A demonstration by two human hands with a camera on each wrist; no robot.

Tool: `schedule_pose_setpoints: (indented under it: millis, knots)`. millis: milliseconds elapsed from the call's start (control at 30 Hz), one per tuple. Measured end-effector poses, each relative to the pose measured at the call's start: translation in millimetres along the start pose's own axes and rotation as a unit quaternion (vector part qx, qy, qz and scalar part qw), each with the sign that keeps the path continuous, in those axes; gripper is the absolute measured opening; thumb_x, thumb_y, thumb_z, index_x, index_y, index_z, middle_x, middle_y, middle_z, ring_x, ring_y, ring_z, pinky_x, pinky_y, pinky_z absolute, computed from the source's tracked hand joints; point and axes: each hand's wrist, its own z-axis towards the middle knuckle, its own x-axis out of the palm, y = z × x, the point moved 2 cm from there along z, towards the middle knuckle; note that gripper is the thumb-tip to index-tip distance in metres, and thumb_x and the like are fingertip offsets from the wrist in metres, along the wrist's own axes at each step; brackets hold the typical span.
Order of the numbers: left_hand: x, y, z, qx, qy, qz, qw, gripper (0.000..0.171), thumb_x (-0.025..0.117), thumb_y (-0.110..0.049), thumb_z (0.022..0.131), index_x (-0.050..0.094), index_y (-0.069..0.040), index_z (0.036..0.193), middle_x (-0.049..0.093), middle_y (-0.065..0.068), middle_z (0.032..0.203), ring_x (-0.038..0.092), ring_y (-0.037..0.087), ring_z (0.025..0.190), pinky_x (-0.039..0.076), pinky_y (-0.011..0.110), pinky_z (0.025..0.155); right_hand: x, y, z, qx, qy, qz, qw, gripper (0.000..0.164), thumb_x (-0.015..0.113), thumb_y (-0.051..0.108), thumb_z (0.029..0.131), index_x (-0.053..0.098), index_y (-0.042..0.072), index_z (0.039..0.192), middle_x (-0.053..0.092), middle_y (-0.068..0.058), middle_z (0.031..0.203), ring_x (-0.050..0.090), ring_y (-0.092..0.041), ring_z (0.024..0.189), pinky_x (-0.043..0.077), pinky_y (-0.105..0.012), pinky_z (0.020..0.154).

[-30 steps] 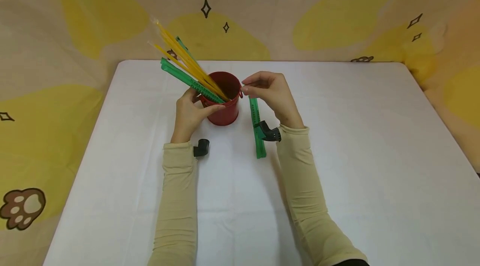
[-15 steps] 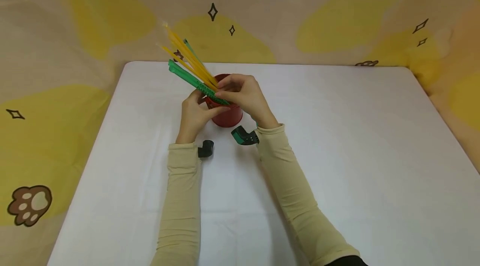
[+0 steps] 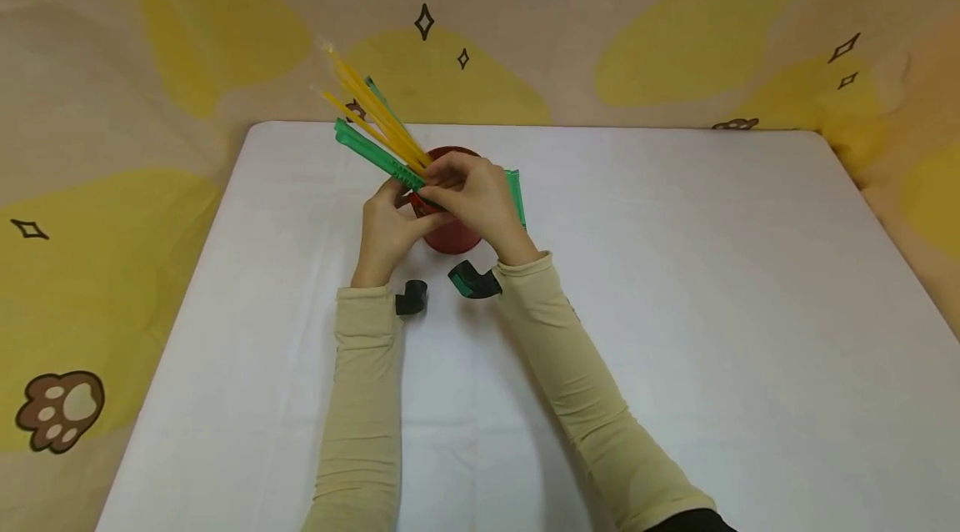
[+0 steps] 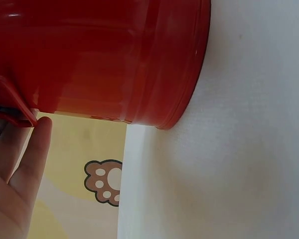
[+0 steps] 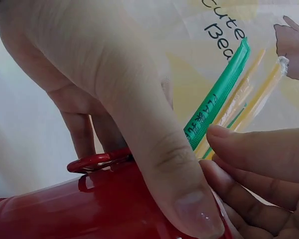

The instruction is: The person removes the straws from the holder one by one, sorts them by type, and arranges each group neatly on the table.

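Note:
A red bucket [image 3: 450, 238] stands on the table, with yellow drinking straws [image 3: 382, 111] and green-wrapped straws [image 3: 371, 150] leaning out of it to the upper left. My left hand [image 3: 390, 232] grips the bucket at its rim, the thumb across the near side. In the left wrist view the red wall [image 4: 89, 59] fills the upper left, and fingers [image 4: 35, 159] touch the handle loop. My right hand [image 3: 483, 198] is over the opening, thumb and forefinger together at the straws; which straw they pinch is hard to tell. Its fingers [image 5: 259, 154] meet the straws in the right wrist view.
One more green-wrapped straw [image 3: 516, 192] lies on the white table [image 3: 712, 307] right of the bucket, partly hidden behind my right hand. A patterned cloth [image 3: 525, 15] hangs at the back. Small black wrist cameras [image 3: 411, 298] sit at both cuffs.
My right hand has moved left from the bucket's right-side handle to the straws at its opening. The left hand keeps hold of the bucket. The head view has shifted slightly.

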Motion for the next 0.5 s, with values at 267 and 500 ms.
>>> schedule_pose_setpoints:
  millis: [267, 500]
  knots:
    - [0.0, 0.3, 1.2, 0.008, 0.0, -0.001, 1.0, 0.057, 0.081, -0.01, 0.074, 0.056, 0.003, 0.124, 0.059, 0.015, 0.122, 0.054, 0.026, 0.114, 0.043, 0.037, 0.1, 2.2, -0.2, -0.2, -0.014, 0.031, -0.054, 0.998, 0.026, 0.075, 0.012, 0.081, 0.067, 0.0, 0.102, 0.068, -0.009, 0.093, 0.066, -0.015, 0.08, 0.054, -0.021, 0.07]
    - [0.2, -1.7, 0.8, -0.001, -0.008, 0.002, 1.0, 0.052, 0.078, -0.004, 0.074, 0.057, 0.008, 0.12, 0.06, 0.02, 0.119, 0.056, 0.03, 0.113, 0.046, 0.037, 0.097, 3.4, 0.7, -0.8, -0.044, 0.045, -0.104, 0.993, 0.024, 0.076, 0.013, 0.08, 0.068, 0.001, 0.1, 0.065, -0.007, 0.095, 0.062, -0.015, 0.084, 0.05, -0.02, 0.075]
